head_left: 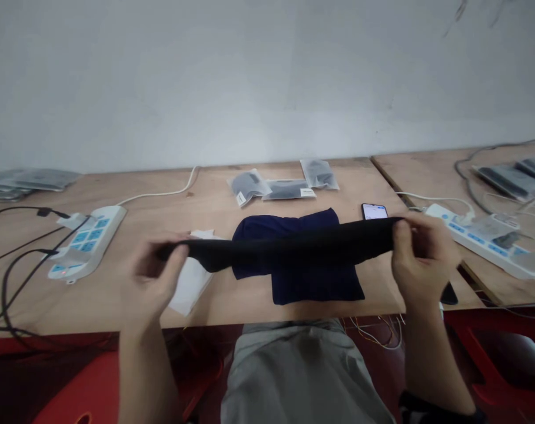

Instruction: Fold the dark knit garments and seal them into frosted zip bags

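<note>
A strip of folded black cloth [293, 244] is stretched nearly level between my two hands, above the table. My left hand [159, 271] pinches its left end, thumb on the near side. The right end is gripped by my right hand [419, 256], with the thumb pressed on the front. Behind and below the strip, a dark navy cloth piece [318, 288] lies on the wooden table, partly covered from view. White packets or sheets [190, 285] lie near my left hand. Which garment the black cloth is, I cannot tell.
Several frosted bags with dark cloth [287, 189] lie toward the wall. A lit phone [375, 211] is behind the strip's right end. Power strips with cables stand left [88, 244] and right [483, 238]. More bagged items [509, 179] lie far right; red stools [86, 388] are below.
</note>
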`<state>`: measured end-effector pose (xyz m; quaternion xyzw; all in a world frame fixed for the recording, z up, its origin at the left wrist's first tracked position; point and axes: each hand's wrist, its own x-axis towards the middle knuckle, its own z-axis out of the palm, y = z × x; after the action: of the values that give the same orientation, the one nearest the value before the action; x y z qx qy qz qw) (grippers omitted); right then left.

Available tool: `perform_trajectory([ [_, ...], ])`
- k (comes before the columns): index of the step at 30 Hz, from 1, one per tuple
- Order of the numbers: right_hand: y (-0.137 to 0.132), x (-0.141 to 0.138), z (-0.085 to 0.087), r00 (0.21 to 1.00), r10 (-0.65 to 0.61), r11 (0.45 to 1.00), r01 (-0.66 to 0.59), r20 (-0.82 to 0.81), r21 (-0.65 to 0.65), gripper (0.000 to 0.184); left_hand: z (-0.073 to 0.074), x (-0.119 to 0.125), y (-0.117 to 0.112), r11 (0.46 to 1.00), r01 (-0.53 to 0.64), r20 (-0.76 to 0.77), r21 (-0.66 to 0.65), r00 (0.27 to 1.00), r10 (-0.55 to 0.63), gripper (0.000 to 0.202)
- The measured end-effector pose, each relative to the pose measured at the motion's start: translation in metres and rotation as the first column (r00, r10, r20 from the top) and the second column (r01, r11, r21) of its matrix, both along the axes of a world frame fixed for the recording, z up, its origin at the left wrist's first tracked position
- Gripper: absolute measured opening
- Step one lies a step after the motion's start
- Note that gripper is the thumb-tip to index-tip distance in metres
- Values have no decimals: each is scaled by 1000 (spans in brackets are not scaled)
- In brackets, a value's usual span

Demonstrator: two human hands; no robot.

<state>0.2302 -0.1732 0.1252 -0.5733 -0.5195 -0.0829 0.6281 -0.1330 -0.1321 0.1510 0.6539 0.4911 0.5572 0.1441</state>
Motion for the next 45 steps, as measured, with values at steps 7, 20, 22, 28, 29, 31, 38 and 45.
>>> perform_trajectory([
  [7,4,5,68,999,4,995,1,-48,97,16,60,21,28,999,14,304,32,952,-23,23],
  [20,125,29,-88,978,181,712,-56,106,-700,29,-72,53,119,907,-49,-220,-418,974,-49,27],
  [22,118,21,-98,966,173,738,2,193,-674,28,-79,61,107,940,-79,-260,-332,966,-10,33],
  [28,123,-4,-89,853,270,797,63,447,-601,27,-113,75,41,989,28,-675,-144,728,-118,37],
  [29,133,-10,-87,823,300,801,57,483,-595,27,-122,76,33,990,22,-720,-140,684,-117,41],
  [31,160,-23,-86,761,350,808,50,546,-587,29,-138,77,23,988,2,-767,-152,631,-119,46],
  [38,235,-61,-100,615,393,834,73,683,-546,34,-153,78,19,990,-34,-780,-137,620,-86,47],
  [45,227,-55,-80,615,317,883,88,722,-462,37,-151,77,18,979,3,-670,-205,728,-142,44],
])
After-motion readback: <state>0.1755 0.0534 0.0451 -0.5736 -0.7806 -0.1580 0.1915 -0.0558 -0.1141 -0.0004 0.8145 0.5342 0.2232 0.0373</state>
